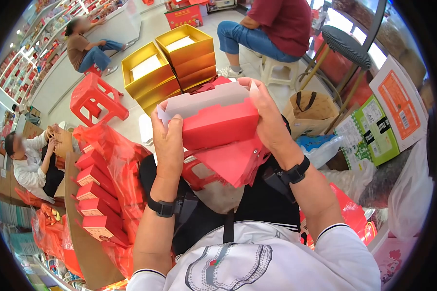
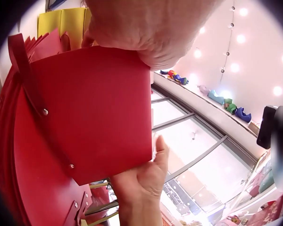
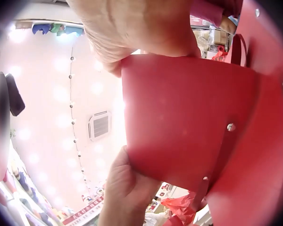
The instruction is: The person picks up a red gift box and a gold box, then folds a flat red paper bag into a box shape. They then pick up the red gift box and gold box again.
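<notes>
Both hands hold a red gift box [image 1: 221, 123] with a pale inside, its top side and end flaps standing open above the lap. My left hand [image 1: 168, 140] grips its left end, thumb on the near wall. At the other end, my right hand [image 1: 272, 116] grips the side by a raised pale flap. A strap [image 2: 33, 89] with metal rivets runs along the red box in the left wrist view. Under the box lie several flat red pieces [image 1: 230, 162], also fitted with rivets.
Stacked gold boxes [image 1: 189, 41] stand ahead, beside a red stool [image 1: 97, 99]. Red boxes [image 1: 104, 228] line up at left by red plastic bags [image 1: 124, 165]. A paper bag [image 1: 310, 114] and cartons [image 1: 398, 106] stand at right. Other people sit nearby.
</notes>
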Motion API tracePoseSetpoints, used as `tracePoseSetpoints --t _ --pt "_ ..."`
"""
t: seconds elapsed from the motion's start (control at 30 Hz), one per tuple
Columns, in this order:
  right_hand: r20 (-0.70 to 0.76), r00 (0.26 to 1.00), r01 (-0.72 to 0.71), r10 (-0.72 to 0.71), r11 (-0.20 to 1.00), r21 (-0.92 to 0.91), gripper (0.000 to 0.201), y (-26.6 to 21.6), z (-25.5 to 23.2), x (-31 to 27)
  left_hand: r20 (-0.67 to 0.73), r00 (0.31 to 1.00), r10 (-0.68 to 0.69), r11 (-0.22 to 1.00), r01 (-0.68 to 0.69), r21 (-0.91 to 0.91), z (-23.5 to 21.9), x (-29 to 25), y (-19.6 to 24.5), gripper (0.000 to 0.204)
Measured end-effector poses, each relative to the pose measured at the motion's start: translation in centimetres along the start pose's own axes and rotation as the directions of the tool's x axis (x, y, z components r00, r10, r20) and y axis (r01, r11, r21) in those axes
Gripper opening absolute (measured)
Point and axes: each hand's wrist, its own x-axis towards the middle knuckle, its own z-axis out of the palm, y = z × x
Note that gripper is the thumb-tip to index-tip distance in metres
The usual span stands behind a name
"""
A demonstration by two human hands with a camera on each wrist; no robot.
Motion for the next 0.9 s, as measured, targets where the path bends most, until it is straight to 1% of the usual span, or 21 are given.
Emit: tracePoseSetpoints --t 0.03,0.07,0.13,0.23,0.27,0.33,0.37,0.4,0.47,0.53,0.57,0.63,0.73,0.83,0.87,0.9 --pt "0.036 0.999 -0.040 0.036 0.993 0.108 0.043 -0.4 -0.2 -0.1 -0.007 1.000 0.019 1.000 -0.019 0.025 -0.1 0.1 -0.3 0.046" --pt "0.074 0.995 -0.085 0.071 0.973 0.215 0.044 -0.7 -0.3 -0.2 -0.011 1.000 0.007 1.000 -0.007 0.022 -0.2 0.1 -0.4 0.046" --pt "0.100 0.991 -0.099 0.089 0.989 0.106 0.046 -0.6 -0.4 -0.6 -0.014 1.000 -0.022 1.000 0.022 0.018 -0.2 -0.1 0.1 0.045" --pt "0.131 0.983 -0.123 0.132 0.990 -0.070 0.048 -0.9 -1.0 -0.5 -0.004 1.000 -0.005 0.999 0.006 0.045 -0.1 -0.3 0.1 0.046" --pt "0.138 0.979 -0.134 0.152 0.983 -0.128 0.048 -0.9 -1.3 -0.4 0.027 1.000 0.007 0.997 -0.010 0.082 0.0 -0.3 0.2 0.047" --pt "0.155 0.961 -0.199 0.227 0.964 -0.173 0.051 -2.1 -1.6 0.1 0.086 0.996 0.028 0.987 -0.041 0.154 -0.1 -0.5 0.5 0.049" --pt "0.163 0.951 -0.230 0.263 0.953 -0.195 0.053 -2.5 -1.7 0.2 0.094 0.995 0.028 0.994 -0.038 0.107 0.1 -0.8 0.9 0.051" --pt "0.134 0.950 -0.249 0.283 0.942 -0.226 0.055 -2.7 -1.8 0.3 0.103 0.994 0.030 0.998 -0.036 0.059 0.6 -1.3 1.5 0.052" --pt "0.074 0.944 -0.289 0.322 0.914 -0.284 0.059 -2.8 -2.0 0.4 0.173 0.985 0.014 0.998 -0.004 -0.059 0.1 -1.2 1.3 0.057" --pt "0.141 0.932 -0.276 0.333 0.907 -0.318 0.063 -2.6 -2.5 0.9 0.290 0.957 -0.011 0.980 0.068 -0.188 -1.8 -0.3 0.7 0.062" --pt "0.176 0.924 -0.267 0.338 0.904 -0.333 0.064 -2.4 -2.6 1.0 0.283 0.959 0.005 0.973 0.061 -0.223 -2.1 -0.4 0.3 0.061" --pt "0.148 0.930 -0.270 0.336 0.899 -0.344 0.065 -2.9 -2.3 1.0 0.269 0.962 0.038 0.955 0.045 -0.293 -2.2 -0.8 0.5 0.060" --pt "0.139 0.934 -0.263 0.329 0.897 -0.355 0.066 -2.5 -2.8 1.2 0.330 0.943 0.049 0.958 0.049 -0.282 -2.5 -1.0 1.1 0.059" --pt "0.119 0.939 -0.256 0.323 0.886 -0.386 0.069 -2.6 -1.8 0.7 0.336 0.940 -0.057 0.997 0.071 -0.027 -3.0 -0.7 0.9 0.057" --pt "0.106 0.943 -0.251 0.317 0.881 -0.400 0.070 -2.7 -1.5 0.6 0.346 0.934 -0.086 0.996 0.093 -0.004 -3.1 -0.4 1.0 0.057" --pt "0.108 0.939 -0.245 0.326 0.856 -0.454 0.071 -2.7 -1.6 0.7 0.355 0.928 -0.115 0.993 0.116 0.018 -3.1 -0.2 1.2 0.058"
